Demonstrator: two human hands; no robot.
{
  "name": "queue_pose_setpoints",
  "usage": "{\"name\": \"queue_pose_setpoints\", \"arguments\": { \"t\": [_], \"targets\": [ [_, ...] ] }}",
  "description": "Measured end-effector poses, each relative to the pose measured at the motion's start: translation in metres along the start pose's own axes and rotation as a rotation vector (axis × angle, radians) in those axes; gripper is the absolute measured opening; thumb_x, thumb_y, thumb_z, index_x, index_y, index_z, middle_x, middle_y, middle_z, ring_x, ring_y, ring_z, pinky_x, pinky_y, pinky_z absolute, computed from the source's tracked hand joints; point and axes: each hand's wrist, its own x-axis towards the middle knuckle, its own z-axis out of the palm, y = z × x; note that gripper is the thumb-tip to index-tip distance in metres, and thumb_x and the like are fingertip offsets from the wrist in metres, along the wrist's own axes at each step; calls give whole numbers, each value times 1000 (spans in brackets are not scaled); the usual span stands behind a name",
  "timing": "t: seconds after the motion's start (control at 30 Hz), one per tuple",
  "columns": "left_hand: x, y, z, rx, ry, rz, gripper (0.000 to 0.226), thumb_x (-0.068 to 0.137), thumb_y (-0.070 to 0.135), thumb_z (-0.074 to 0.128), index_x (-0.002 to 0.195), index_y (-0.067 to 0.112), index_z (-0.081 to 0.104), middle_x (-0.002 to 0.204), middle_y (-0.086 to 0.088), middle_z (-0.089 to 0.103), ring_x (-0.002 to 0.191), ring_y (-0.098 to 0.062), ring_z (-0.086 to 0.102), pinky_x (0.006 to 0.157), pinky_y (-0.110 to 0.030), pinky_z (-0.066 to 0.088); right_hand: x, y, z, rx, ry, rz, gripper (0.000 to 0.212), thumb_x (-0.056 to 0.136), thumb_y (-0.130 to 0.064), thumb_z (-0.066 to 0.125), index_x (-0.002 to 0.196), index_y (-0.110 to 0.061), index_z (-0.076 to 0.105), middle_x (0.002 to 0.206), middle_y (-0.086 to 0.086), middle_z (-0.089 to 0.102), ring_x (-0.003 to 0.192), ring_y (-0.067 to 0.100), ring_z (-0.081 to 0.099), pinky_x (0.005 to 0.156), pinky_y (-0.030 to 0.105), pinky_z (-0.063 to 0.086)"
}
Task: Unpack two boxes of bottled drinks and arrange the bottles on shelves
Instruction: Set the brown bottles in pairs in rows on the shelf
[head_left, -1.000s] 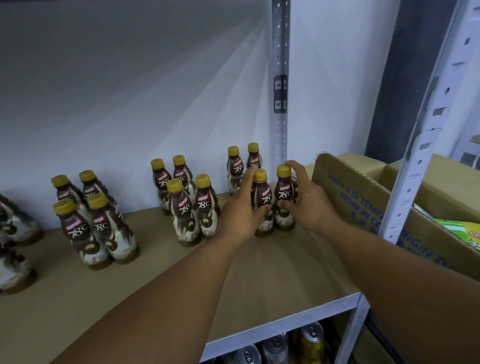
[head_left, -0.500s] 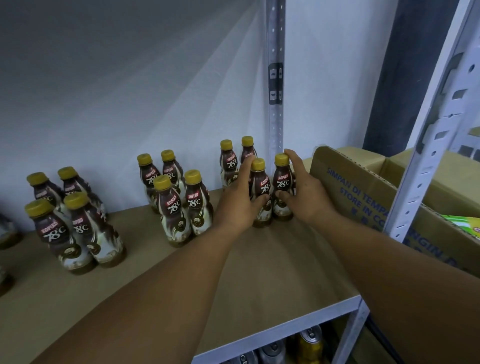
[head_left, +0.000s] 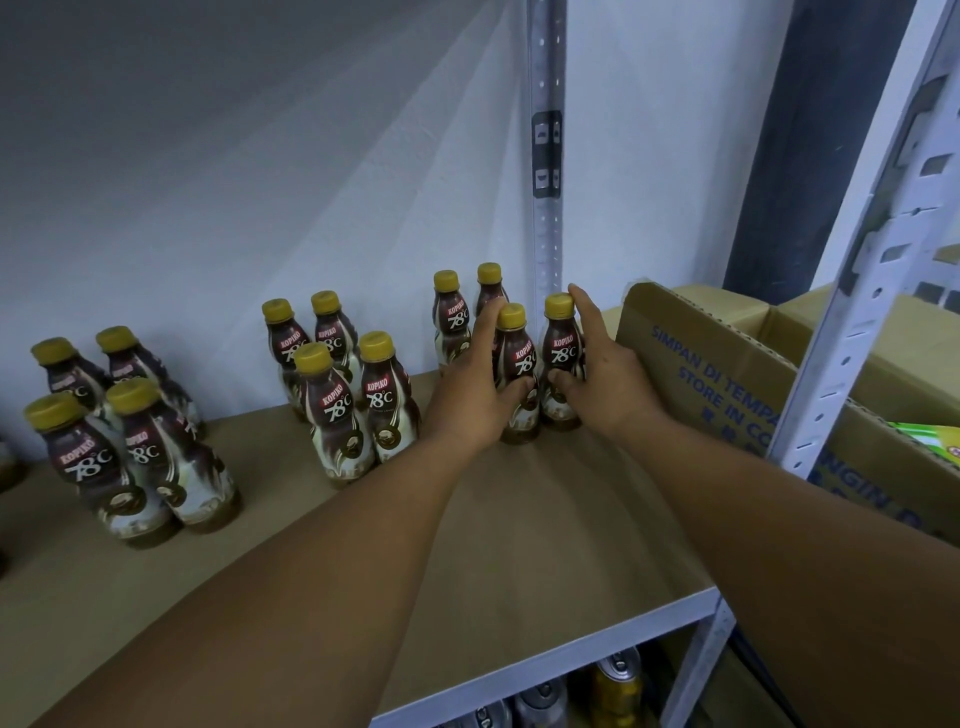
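Two brown Kopiko 78°C bottles with yellow caps stand side by side at the right end of the shelf (head_left: 545, 519). My left hand (head_left: 475, 384) holds the left bottle (head_left: 523, 356), fingers up its side and thumb across its front. In the same way my right hand (head_left: 605, 374) holds the right bottle (head_left: 562, 353). Both bottles are upright on the board. Two more bottles (head_left: 449, 317) stand just behind them by the wall.
A group of several bottles (head_left: 337, 400) stands mid-shelf, another group (head_left: 130, 452) further left. An open cardboard box (head_left: 727, 374) sits right of my right hand. A rear upright (head_left: 545, 156) and a front upright (head_left: 857, 260) frame the shelf. Cans (head_left: 618, 686) show on the shelf below.
Both hands keep their hold on the two front bottles, which have slid slightly back toward the rear pair. The view has shifted a little to the right.
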Motion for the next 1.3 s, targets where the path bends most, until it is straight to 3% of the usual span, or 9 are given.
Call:
{"name": "queue_pose_setpoints", "arguments": {
  "t": [0.43, 0.53, 0.63, 0.73, 0.9, 0.97, 1.07, 1.2, 1.3],
  "targets": [
    [1, -1, 1, -19, -9, 0, 101, 94, 23, 74, 160, 46, 1, 154, 2, 51, 130, -22, 59, 104, -48, 52, 2, 4, 3, 56, 5, -5, 97, 93, -6, 70, 161, -42, 10, 133, 1, 64, 111, 17, 64, 89, 29, 50],
    [-2, 2, 0, -75, -40, -12, 108, 92, 21, 75, 161, 45, -5, 159, 6, 43, 138, -18, 51, 111, -44, 46, -2, 7, 4, 100, -14, 10, 100, 94, -14, 70, 161, -41, 1, 137, 2, 63, 116, 18, 63, 93, 33, 51],
    [-11, -2, 1, -122, -59, -81, 119, 89, 28, 79, 156, 48, -18, 159, 7, 43, 139, -17, 49, 112, -43, 44, -13, 10, 9, 113, -61, 47, 105, 98, -22, 67, 159, -36, -16, 157, -1, 45, 134, 18, 52, 106, 37, 45],
    [-29, -6, 1, -165, -77, -156, 124, 84, 39, 80, 153, 52, -22, 154, 4, 50, 134, -20, 54, 109, -48, 47, -32, 15, 15, 155, -68, 105, 101, 99, -23, 65, 160, -31, -15, 158, -11, 38, 139, 11, 43, 112, 33, 35],
    [-80, -9, -11, -76, -183, -299, 103, 92, 39, 75, 164, 28, 2, 149, -7, 51, 132, -21, 53, 107, -31, 43, -77, 16, 19, 65, -72, 232, 97, 100, -34, 62, 158, -39, -16, 152, 6, 49, 133, 29, 53, 104, 39, 45],
    [-106, -16, -20, -28, -210, -337, 85, 92, 39, 73, 161, 24, 26, 145, -7, 54, 130, -19, 53, 108, -29, 42, -96, 10, 19, -54, -117, 273, 90, 100, -40, 59, 161, -30, -6, 140, 13, 57, 118, 33, 59, 94, 42, 50],
    [-144, -19, -39, 45, -215, -312, 63, 92, 39, 73, 148, 20, 51, 140, -4, 59, 128, -19, 55, 108, -29, 43, -126, -8, 22, -185, -218, 253, 72, 100, -46, 56, 160, -18, 27, 143, 12, 57, 126, 32, 55, 100, 41, 47],
    [-195, -20, -79, 137, -208, -269, 52, 93, 35, 71, 139, 13, 60, 138, -7, 60, 126, -24, 55, 107, -30, 41, -170, -41, 32, -314, -274, 91, 51, 100, -45, 56, 140, -13, 58, 143, 10, 57, 129, 30, 52, 109, 39, 39],
    [-243, -24, -110, 220, -182, -207, 44, 97, 40, 66, 129, 9, 67, 133, -8, 62, 123, -27, 55, 106, -33, 42, -213, -66, 50, -337, -254, -17, 54, 94, -53, 49, 128, -15, 67, 136, 8, 61, 127, 31, 53, 109, 46, 34]
  ]
}}
